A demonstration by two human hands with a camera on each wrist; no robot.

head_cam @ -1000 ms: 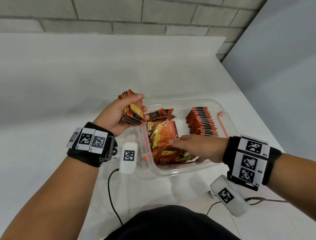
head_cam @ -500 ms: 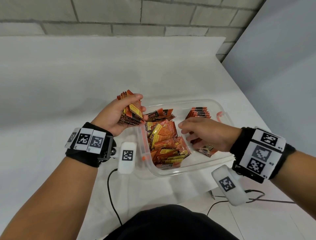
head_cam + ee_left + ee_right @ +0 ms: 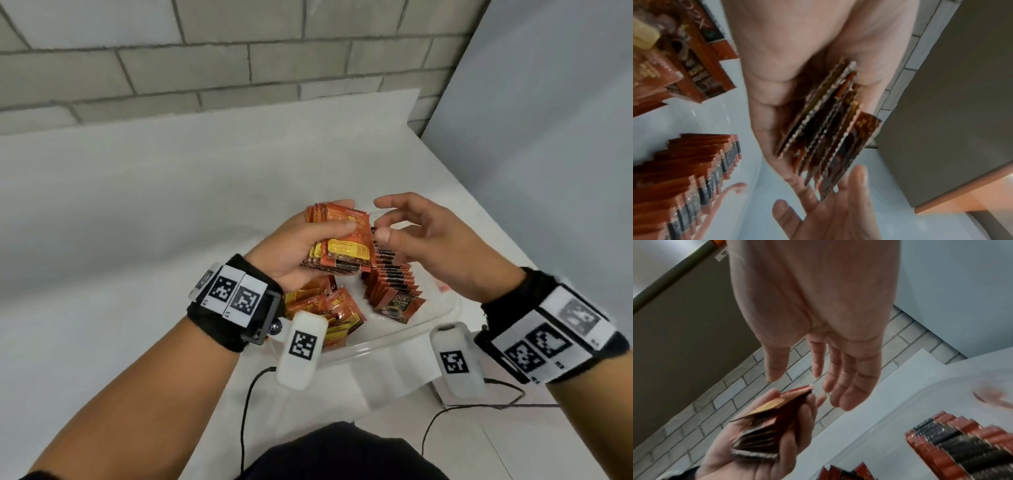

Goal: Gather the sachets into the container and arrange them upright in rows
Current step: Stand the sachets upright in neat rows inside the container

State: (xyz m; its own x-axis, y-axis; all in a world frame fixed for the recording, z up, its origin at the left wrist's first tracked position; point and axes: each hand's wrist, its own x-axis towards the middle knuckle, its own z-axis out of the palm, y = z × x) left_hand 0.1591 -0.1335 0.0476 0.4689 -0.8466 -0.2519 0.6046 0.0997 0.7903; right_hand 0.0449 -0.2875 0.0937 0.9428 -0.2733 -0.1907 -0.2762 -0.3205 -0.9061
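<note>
My left hand [image 3: 308,240] grips a stack of red-orange sachets [image 3: 342,243] above the clear plastic container [image 3: 404,334]; the stack's serrated edges [image 3: 824,123] show in the left wrist view. My right hand [image 3: 411,233] hovers just right of the stack, fingers [image 3: 849,378] spread and empty. A row of upright sachets [image 3: 390,281] stands in the container's right half, also seen as the row [image 3: 962,443] in the right wrist view. Loose sachets [image 3: 329,311] lie jumbled in the left half, partly hidden by my left wrist.
The container sits on a white table [image 3: 137,222] near its front right part. A brick wall [image 3: 239,61] runs behind and a grey panel [image 3: 548,137] stands to the right. Cables [image 3: 246,411] trail over the near table edge.
My right hand has risen out of the container and come up beside the stack. My left hand has moved right over the container with its stack. The head view has shifted.
</note>
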